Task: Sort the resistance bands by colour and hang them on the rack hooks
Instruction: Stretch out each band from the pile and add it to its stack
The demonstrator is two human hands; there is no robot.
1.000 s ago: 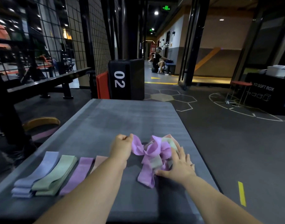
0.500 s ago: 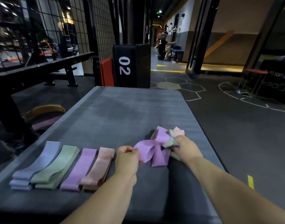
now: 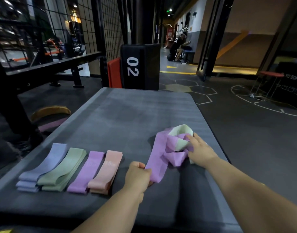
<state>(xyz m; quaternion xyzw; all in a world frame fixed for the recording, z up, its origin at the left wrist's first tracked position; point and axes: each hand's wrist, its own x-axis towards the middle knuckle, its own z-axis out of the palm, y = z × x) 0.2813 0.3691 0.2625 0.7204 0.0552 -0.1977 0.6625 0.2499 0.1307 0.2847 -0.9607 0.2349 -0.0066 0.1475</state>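
Filling the view, a grey mat (image 3: 127, 115) has a black box (image 3: 139, 66) marked "02" at its far end. Near its left edge lie four colour-sorted stacks (image 3: 63, 172), the pink stack (image 3: 107, 170) printed "15". Toward its right edge, the spread right hand (image 3: 200, 152) presses the tangle (image 3: 178, 143), and the left hand (image 3: 137, 175) pinches a purple band (image 3: 157, 162).

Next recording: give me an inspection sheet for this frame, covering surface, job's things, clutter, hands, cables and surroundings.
Surface: grey padded mat, bands lying along its near part.
Job's things: four flat piles at the left, in order blue pile, green pile, purple pile, pink pile; tangled heap of purple and pale green bands at the right; one purple band stretched out from it. No rack hooks seen.
Clutter: nothing seen.
Hands: left hand grips the purple band's near end; right hand rests on the heap, fingers extended.
Cables: nothing seen.
Surroundings: black box marked 02, orange pad beside it, wire grid, seated person in the corridor.
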